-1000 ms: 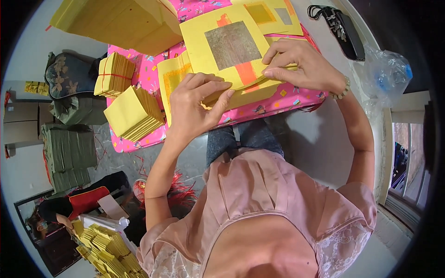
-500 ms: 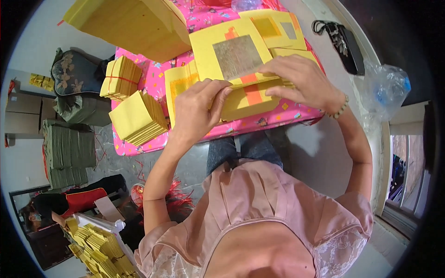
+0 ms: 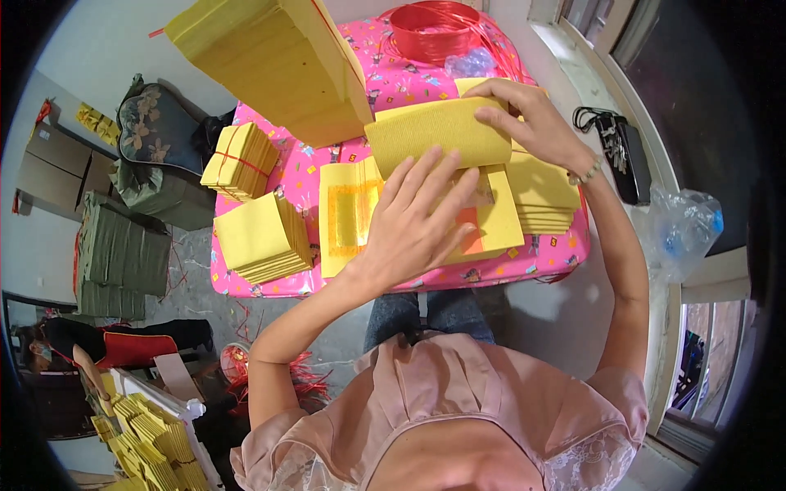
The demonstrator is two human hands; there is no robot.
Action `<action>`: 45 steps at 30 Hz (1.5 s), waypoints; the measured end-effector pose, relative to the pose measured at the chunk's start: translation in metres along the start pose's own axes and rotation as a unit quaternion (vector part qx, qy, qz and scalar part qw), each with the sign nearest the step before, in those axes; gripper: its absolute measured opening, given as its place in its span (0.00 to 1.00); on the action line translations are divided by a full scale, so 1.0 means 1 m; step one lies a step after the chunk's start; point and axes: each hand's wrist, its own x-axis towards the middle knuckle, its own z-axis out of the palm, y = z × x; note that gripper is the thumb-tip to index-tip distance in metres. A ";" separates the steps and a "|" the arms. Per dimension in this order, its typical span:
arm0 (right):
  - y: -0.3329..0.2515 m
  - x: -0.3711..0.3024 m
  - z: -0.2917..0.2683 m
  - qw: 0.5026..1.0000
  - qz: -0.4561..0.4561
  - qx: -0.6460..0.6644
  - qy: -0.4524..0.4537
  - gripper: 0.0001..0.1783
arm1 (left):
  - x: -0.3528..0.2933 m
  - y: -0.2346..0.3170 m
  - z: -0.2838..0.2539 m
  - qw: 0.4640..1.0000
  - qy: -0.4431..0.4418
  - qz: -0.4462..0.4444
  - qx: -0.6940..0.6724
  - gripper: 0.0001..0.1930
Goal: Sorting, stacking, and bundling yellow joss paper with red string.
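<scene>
Presently, left hand [image 3: 416, 222] wide over yellow paper [image 3: 401, 135], far edge in right hand [image 3: 536, 123], narrow pink tablecloth [image 3: 536, 262] margin nearside.

No words or numbers can be read. Left of centre, a yellow sheet [image 3: 334, 265] bears a gold panel [image 3: 347, 219] without legible lettering; printed marks on the pink tablecloth [image 3: 301, 176] are too small.

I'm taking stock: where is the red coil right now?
In the head view, the red coil lies at the far end of the pink table, right of the tall yellow block, just behind the crumpled plastic.
</scene>
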 end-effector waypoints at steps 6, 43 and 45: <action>0.060 0.042 0.021 0.998 -0.019 -0.035 -0.039 0.17 | 0.016 -0.031 0.020 0.996 -0.071 -0.042 0.014 0.38; 0.023 0.014 0.056 0.985 -0.056 -0.165 0.003 0.19 | 0.025 -0.065 0.033 0.982 -0.171 -0.042 -0.070 0.39; 0.008 -0.014 0.053 0.978 -0.071 -0.196 0.003 0.20 | 0.024 -0.064 0.034 0.982 -0.170 -0.042 -0.067 0.38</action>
